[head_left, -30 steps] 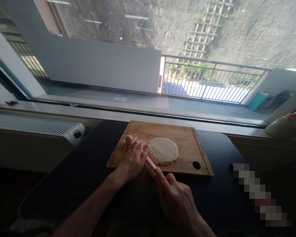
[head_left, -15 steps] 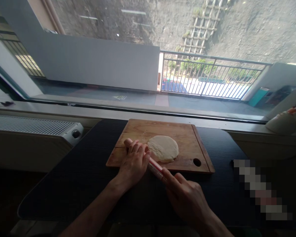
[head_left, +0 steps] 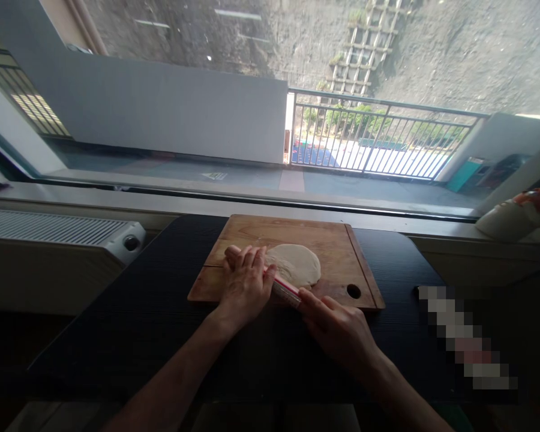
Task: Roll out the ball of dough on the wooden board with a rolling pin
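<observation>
A flattened, pale oval of dough (head_left: 297,264) lies on a wooden cutting board (head_left: 337,246). Across its near left edge runs a rolling pin (head_left: 284,289) with a red and white label or wrap, slanting from upper left to lower right. My left hand (head_left: 247,285) rests over the pin's upper left part, fingers curved across it. Around the lower right end, my right hand (head_left: 335,327) is closed. The left hand covers much of the pin and the dough's left edge.
The board sits on a dark table (head_left: 130,306) against a window sill (head_left: 162,201). A white radiator (head_left: 63,240) stands at the left. A pixelated object (head_left: 463,336) lies at the table's right, and a pale pot (head_left: 504,219) stands on the sill.
Both hands and the rolling pin have moved slightly forward, farther over the dough's near edge. The whole view has shifted a little.
</observation>
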`<move>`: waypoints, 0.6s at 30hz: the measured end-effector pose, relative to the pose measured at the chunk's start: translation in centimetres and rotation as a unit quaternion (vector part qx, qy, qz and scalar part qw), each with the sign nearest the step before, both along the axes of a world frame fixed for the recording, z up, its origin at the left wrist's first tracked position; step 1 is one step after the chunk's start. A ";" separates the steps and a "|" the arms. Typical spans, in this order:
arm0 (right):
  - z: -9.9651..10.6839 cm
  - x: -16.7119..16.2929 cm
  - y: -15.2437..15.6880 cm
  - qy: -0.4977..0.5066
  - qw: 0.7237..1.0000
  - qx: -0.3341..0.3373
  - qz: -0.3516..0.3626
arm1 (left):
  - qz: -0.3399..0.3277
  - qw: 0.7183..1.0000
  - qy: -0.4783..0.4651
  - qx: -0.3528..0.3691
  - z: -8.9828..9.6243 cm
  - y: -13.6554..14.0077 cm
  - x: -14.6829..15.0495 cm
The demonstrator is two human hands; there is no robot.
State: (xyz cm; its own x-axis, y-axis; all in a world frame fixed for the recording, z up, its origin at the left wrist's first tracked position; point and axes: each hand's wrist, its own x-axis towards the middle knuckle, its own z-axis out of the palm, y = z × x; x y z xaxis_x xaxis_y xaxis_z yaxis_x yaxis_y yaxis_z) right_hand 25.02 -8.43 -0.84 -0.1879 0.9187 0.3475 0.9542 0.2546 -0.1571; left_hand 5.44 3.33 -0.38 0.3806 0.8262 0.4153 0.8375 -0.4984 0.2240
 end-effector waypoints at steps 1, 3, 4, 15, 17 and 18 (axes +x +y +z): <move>0.1 0.4 -0.1 -0.003 1.000 -0.005 0.005 | -0.002 1.000 0.013 0.004 0.1 -0.4 -0.2; 0.3 1.4 -0.7 -0.012 1.000 -0.006 0.020 | -0.031 0.999 0.043 0.014 0.0 -1.5 -1.0; 0.4 1.9 -1.0 -0.015 1.000 0.002 0.027 | -0.051 0.997 0.055 0.020 -0.1 -2.1 -1.4; 0.1 4.2 -0.4 0.056 0.997 0.048 0.026 | -0.071 0.993 0.081 0.051 -0.6 -3.4 -1.8; 0.0 4.4 -0.5 0.062 0.997 0.033 0.041 | -0.077 0.992 0.084 0.049 -0.8 -4.0 -2.3; -0.1 4.5 -0.4 0.067 0.996 0.031 0.041 | -0.074 0.993 0.083 0.047 -0.8 -4.2 -2.4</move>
State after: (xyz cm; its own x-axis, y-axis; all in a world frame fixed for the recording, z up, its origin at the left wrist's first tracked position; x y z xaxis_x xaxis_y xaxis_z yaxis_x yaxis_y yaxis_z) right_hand 29.55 -8.87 -0.91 -0.2087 0.8782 0.4304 0.9012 0.3436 -0.2640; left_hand 3.06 -0.88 -1.21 0.5647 0.7172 0.4085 0.7753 -0.6306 0.0354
